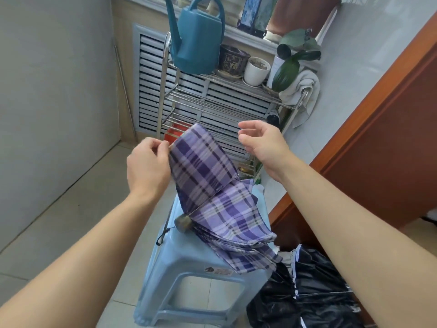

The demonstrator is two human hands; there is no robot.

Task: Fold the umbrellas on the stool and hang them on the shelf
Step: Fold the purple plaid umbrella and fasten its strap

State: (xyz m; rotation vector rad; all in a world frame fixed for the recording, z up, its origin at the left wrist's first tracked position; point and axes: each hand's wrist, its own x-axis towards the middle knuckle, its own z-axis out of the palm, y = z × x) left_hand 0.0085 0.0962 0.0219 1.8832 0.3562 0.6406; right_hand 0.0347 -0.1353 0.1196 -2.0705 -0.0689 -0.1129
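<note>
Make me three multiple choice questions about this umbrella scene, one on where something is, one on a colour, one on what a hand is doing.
1. Where does the watering can stand?
A. top of the metal shelf
B. floor
C. stool

2. What colour is the plaid umbrella?
A. red
B. purple
C. green

3. What is the right hand doing?
A. gripping the stool
B. pinching the canopy
C. holding nothing

Answers: 1 A, it sits beside the flowerpots; 2 B, purple and white checks; 3 C, only the left hand pinches the canopy edge.

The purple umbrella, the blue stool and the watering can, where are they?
purple umbrella [212, 185]: head view, on its plaid cloth.
blue stool [179, 256]: head view, on the seat's near edge.
watering can [198, 43]: head view, on its teal body.
</note>
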